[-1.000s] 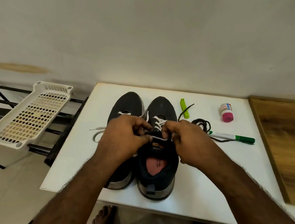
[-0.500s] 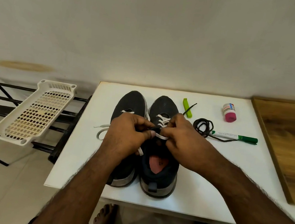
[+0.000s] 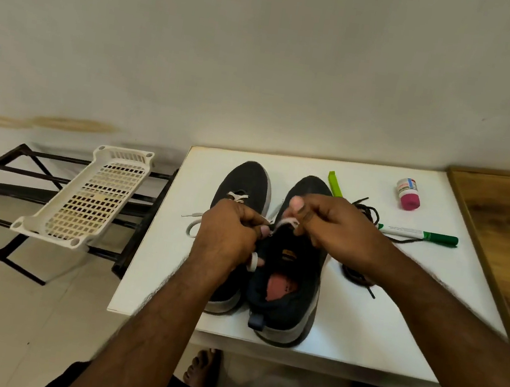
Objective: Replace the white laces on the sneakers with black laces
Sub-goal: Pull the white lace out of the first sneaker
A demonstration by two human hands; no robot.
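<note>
Both hands over right sneaker (image 3: 289, 264), table (image 3: 360, 323) centre. Left hand (image 3: 228, 235) and right hand (image 3: 334, 227) each pinch its white lace (image 3: 287, 222). Black laces (image 3: 367, 212) at 2 o'clock. Risk: a hard tug snags the lace tip in an eyelet, dragging the sneaker.

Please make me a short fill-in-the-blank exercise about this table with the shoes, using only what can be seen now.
1. Both hands, the left hand and the right hand, pinch a lace whose colour is ____.
2. The marker has a cap that is ____.
3. The small bottle has a ____ cap.
4. The white basket rests on a black ____.

Missing words: white; green; pink; rack
</note>
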